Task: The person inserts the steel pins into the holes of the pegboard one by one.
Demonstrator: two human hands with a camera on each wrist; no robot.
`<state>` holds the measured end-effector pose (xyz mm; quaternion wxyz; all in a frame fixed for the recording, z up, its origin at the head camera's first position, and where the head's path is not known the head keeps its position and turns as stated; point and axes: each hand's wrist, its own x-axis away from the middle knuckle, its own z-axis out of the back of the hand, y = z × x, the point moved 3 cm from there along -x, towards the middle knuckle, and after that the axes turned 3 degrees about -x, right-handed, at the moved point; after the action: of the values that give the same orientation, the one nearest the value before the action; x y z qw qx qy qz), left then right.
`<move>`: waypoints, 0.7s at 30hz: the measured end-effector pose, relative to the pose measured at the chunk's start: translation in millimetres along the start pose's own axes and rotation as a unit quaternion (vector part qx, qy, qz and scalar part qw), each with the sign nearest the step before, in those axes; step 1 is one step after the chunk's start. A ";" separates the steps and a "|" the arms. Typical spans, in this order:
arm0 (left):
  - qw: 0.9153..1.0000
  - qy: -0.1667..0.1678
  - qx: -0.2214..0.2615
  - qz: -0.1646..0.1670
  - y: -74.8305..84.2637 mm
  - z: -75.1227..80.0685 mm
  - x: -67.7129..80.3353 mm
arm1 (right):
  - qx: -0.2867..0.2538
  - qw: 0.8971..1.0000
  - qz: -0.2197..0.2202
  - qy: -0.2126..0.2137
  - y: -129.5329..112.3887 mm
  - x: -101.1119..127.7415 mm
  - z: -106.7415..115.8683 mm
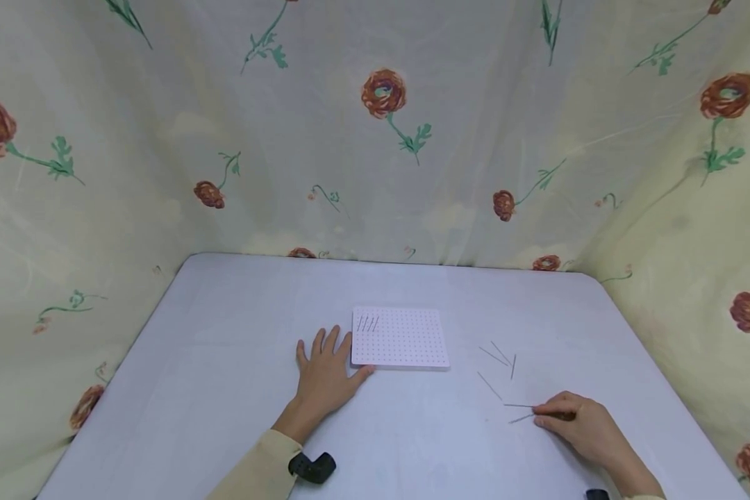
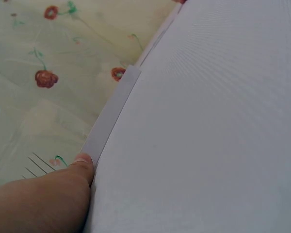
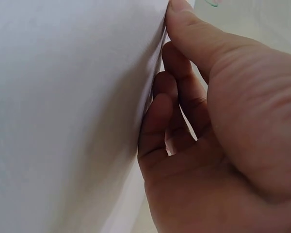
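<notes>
A white board with rows of small holes [image 1: 412,340] lies on the table, and several thin dark pins [image 1: 367,323] stand in its far left corner. My left hand [image 1: 325,378] rests flat on the table with spread fingers. Its thumb [image 2: 82,162] presses the board's near edge, and the index finger lies along the left side. At the right, my right hand [image 1: 584,423] is low over the table, its thumb and index finger pinching the end of a thin pin [image 1: 521,418]. Another pin [image 1: 517,405] runs up to the same fingertips. The right wrist view hides both pins.
Several loose pins [image 1: 514,367] lie scattered on the white table [image 1: 237,312] between the board and my right hand. A flower-printed curtain [image 1: 450,139] hangs around the table's far edge and sides.
</notes>
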<state>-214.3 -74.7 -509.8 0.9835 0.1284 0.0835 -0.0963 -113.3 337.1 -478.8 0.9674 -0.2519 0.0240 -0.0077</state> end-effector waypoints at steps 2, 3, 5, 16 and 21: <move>1.000 -0.001 -0.001 0.000 0.3 -0.2 0.1 | 0.009 1.000 0.009 0.008 0.4 -0.5 -0.5; 1.000 -0.003 -0.002 0.001 0.4 -0.3 0.0 | 0.012 1.000 0.013 0.012 0.6 -0.6 -0.7; 1.000 -0.004 -0.005 0.002 0.4 -0.7 0.1 | 0.019 0.999 0.022 0.016 0.5 -0.7 -1.2; 1.000 0.000 -0.004 0.002 0.5 0.3 0.0 | 0.045 0.999 0.022 -0.016 -7.9 -1.7 -2.1; 1.000 0.003 -0.003 0.001 0.5 0.6 -0.5 | 0.061 0.997 0.018 -0.035 -11.4 -2.5 -3.6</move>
<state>-214.6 -74.3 -509.1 0.9837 0.1258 0.0865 -0.0952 -116.0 325.5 -476.2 0.9812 -0.1921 -0.0057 0.0166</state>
